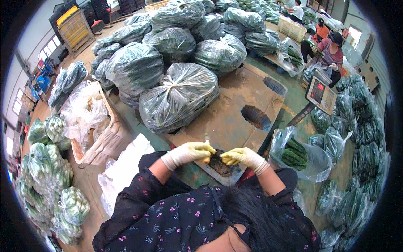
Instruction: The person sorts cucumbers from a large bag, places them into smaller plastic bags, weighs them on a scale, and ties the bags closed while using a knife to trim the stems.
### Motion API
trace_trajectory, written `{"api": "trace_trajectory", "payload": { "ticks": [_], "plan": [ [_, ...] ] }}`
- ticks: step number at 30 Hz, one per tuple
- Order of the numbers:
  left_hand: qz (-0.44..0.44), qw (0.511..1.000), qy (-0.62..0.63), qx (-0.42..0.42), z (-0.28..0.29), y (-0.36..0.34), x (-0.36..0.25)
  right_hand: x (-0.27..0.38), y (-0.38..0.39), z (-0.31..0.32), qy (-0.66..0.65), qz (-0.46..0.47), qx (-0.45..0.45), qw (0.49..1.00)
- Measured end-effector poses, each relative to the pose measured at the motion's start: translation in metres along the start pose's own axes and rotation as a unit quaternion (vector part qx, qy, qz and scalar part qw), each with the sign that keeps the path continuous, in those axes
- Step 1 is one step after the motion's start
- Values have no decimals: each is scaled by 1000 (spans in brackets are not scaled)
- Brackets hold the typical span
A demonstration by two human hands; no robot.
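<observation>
Both my hands wear pale gloves with yellowish fingers and meet close together in front of my body. My left hand [191, 153] is closed, its fingertips at a small dark clump [218, 154] whose kind I cannot make out. My right hand [240, 157] is closed in a pinch at the other side of that clump. A small pale tip shows just above my left fingers. Beneath the hands lies the near end of a brown, dirt-covered board [220, 111] with dark openings; one opening is right below my fingers.
Large knotted clear bags of green vegetables [180, 97] are heaped beyond the board. At left stand a pink crate [100, 145] of crumpled plastic and bagged greens [48, 172]. At right are an open bag of cucumbers [295, 154], a scale display [321, 94] and more bags; a person [331, 54] sits beyond.
</observation>
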State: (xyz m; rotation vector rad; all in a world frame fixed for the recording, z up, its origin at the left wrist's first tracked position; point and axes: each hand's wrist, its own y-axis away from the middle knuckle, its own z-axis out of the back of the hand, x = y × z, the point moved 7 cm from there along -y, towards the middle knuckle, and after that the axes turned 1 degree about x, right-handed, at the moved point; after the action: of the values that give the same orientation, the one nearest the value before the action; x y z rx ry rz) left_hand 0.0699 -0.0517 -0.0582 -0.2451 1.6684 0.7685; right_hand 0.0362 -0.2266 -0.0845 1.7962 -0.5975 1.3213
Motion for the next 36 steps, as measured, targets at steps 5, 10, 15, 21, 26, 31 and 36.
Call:
{"api": "trace_trajectory", "payload": {
  "ticks": [5,10,15,21,26,31,36],
  "plan": [
    [-114,974,-191,49,-41,-49,-6,-21,-30,-20,-293,22,14,956],
    [-128,979,-103,124,-39,-65,18,-44,-46,2,-425,-27,2,905],
    [-85,992,-86,25,12,-35,0,-94,-54,65,-494,-62,-91,862],
    [110,937,309,-119,69,-45,17,-126,-53,102,-515,-104,-220,822],
    [182,894,400,-93,98,-88,28,-151,-64,115,-417,-218,-207,858],
    [177,837,515,-63,85,-123,41,-170,-72,108,-427,-255,-182,848],
    [229,839,487,-85,64,-135,87,-161,-71,84,-519,-246,-195,795]
  ]
}}
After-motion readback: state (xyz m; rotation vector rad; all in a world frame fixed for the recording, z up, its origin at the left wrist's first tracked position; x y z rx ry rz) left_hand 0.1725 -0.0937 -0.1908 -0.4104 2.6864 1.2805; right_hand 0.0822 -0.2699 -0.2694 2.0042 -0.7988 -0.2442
